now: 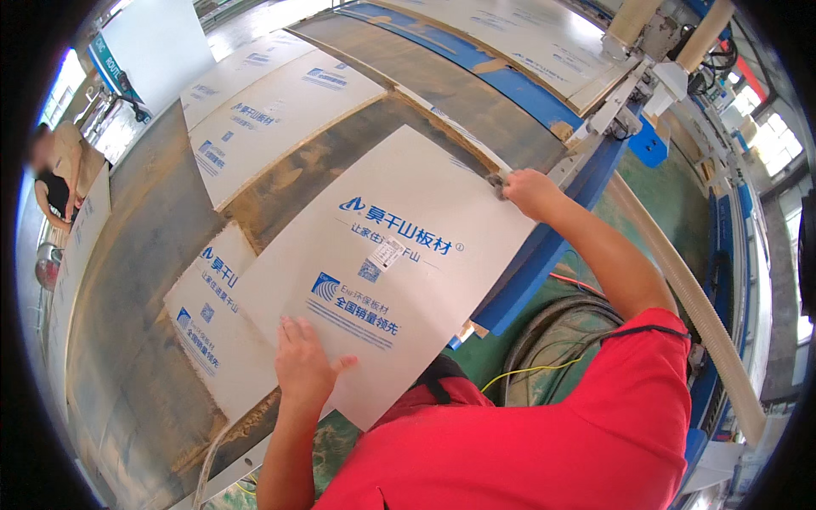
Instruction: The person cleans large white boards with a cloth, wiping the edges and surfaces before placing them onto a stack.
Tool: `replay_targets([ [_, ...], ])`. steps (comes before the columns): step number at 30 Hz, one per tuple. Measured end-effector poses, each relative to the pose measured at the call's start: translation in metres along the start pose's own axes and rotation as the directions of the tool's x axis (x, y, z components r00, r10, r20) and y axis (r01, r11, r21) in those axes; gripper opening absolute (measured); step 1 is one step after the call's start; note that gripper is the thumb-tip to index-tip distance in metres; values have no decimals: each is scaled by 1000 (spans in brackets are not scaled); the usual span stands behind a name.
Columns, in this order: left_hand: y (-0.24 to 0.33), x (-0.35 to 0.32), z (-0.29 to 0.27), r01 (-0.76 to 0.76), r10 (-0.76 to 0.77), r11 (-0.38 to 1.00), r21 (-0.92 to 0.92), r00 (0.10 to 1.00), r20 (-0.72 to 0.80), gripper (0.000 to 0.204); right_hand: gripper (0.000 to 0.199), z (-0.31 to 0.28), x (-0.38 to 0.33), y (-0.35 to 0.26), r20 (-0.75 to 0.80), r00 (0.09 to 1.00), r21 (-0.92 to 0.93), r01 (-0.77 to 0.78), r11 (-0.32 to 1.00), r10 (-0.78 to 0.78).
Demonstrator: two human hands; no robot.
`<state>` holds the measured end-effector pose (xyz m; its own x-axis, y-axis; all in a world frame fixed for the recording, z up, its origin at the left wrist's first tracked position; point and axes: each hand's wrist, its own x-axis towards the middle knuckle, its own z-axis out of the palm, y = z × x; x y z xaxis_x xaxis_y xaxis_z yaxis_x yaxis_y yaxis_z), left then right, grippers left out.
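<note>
A large white board (425,289) with blue print and a small label lies in front of me, its near corner jutting over the table edge by my body. My left hand (306,361) rests on its lower left part, fingers stretched out and thumb spread. At the board's far right edge, my right hand (531,194) is closed around a small dark grey thing, too hidden by the fingers to name. Partly beneath the large board, a smaller printed white board (191,293) shows on the left.
More white panels (280,110) lie on the dusty machine bed (136,340). A narrow strip (450,123) runs beyond my board. To the right are a blue machine rail (586,178), a ribbed hose (680,289) and coiled cables (544,340). Another person (64,174) stands at far left.
</note>
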<state>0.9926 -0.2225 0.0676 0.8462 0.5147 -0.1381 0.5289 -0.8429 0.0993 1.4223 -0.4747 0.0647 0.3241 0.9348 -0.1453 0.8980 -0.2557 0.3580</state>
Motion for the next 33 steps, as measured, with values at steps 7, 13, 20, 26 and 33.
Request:
replay_targets([
  [7, -8, -5, 6, -55, 54, 998, -13, 997, -46, 101, 10, -18, -128, -42, 412, 906, 4, -111, 994, 100],
  [13, -6, -2, 2, -51, 50, 998, -28, 998, -38, 101, 21, -19, -96, -49, -289, 650, 582, -465, 668, 703],
  [20, -11, -10, 9, -66, 68, 997, 45, 997, -32, 101, 15, -23, -93, -214, -41, 871, 626, -359, 692, 489],
  [26, -13, -10, 4, -71, 71, 997, 34, 997, -12, 98, 38, -115, -101, -336, -228, 973, 909, 197, 368, 42],
  [33, -49, -41, 9, -58, 34, 970, -237, 994, -105, 81, 30, -78, -89, -236, -321, 596, 789, -262, 556, 736],
])
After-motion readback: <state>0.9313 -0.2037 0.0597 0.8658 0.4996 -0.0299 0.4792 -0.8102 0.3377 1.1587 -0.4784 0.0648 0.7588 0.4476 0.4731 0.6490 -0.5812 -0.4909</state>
